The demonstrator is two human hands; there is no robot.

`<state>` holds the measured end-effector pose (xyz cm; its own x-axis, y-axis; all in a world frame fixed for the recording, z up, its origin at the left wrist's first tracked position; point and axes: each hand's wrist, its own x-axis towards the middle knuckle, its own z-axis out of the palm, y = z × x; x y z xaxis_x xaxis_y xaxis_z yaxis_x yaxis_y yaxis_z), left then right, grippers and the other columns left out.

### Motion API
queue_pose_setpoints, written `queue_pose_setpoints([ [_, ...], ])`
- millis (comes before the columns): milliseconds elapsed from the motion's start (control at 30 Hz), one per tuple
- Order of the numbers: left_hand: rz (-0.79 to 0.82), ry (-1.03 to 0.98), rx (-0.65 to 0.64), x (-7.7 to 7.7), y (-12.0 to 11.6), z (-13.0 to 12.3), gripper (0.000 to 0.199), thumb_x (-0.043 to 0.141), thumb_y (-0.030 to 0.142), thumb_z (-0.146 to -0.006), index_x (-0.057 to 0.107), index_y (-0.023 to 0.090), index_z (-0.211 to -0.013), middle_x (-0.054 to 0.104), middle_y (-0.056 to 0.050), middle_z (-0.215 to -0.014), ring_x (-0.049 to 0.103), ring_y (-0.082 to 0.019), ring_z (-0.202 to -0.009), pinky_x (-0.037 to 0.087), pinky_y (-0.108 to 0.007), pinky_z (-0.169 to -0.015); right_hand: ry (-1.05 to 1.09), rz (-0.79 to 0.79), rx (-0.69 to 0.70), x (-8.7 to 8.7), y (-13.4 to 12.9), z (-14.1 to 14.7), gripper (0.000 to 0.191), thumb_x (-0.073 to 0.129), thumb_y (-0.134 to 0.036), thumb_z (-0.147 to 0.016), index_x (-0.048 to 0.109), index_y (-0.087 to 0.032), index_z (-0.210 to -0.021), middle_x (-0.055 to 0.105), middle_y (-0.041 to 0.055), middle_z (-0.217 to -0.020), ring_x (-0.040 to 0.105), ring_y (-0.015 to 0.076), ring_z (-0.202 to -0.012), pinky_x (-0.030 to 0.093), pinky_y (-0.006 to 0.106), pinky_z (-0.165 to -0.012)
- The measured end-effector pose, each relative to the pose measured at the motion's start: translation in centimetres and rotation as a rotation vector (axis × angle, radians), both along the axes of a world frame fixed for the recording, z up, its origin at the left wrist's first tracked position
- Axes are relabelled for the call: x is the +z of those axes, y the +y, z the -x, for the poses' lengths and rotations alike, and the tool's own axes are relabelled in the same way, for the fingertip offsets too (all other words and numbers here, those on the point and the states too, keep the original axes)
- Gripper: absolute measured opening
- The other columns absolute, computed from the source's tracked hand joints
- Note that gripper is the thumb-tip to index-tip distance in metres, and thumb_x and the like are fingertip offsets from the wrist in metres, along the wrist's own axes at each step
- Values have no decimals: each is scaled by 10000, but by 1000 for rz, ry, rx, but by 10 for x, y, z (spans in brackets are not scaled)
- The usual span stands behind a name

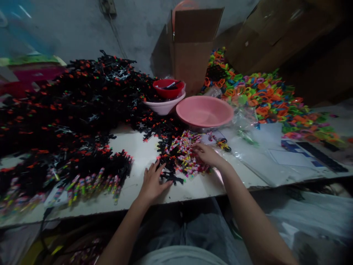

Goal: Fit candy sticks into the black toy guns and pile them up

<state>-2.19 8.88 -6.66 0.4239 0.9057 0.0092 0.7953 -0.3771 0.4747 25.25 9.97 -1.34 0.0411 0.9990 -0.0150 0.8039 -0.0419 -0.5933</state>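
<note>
My left hand [153, 182] rests at the table's front with fingers spread. Its fingertips touch the edge of a small heap of black toy guns [169, 162] with orange and red tips. Against that heap lies a pile of small tubes [189, 151] in pink, yellow and white. Over the right side of this pile is my right hand [209, 156], its fingers reaching loosely among the tubes; their tips are partly hidden. I see nothing held in either hand. A small yellow toy motorbike [224, 144] lies just beyond my right wrist.
A large mound of black toy guns [68, 99] covers the left. Along the front left lie guns with tubes [91, 184]. A pink basin [204, 112], a red bowl [168, 89] on a pale bowl [162, 106], a carton [190, 62] and bright plastic pieces [264, 99] stand behind.
</note>
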Motion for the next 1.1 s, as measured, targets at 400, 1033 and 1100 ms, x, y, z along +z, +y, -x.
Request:
queue_pose_setpoints([
  [400,-78,17,-7,4,-11,1,457,626,341,-779,590,245,-1225,471,-114,-1408,382,-326,-1325,211,-575,-1110,1,8,-207,-26,-10,-11,312,443,-209,-873,608,-155,-1132,663,111,-1118,613,212,-996,446,295,-844],
  [1033,-111,17,-100,13,-19,7,310,449,352,-906,646,242,-1118,645,-74,-1145,531,-259,-1082,409,-410,-927,188,-385,-261,-27,-35,-5,219,491,-208,-758,611,-188,-940,603,92,-1035,569,212,-929,477,330,-805],
  [1100,-102,33,-121,12,-20,11,302,496,364,-885,645,251,-1123,642,-73,-1144,532,-265,-1075,416,-410,-917,439,-390,-247,-26,-48,8,248,521,-251,-731,596,-209,-964,605,77,-1066,574,206,-925,485,330,-788],
])
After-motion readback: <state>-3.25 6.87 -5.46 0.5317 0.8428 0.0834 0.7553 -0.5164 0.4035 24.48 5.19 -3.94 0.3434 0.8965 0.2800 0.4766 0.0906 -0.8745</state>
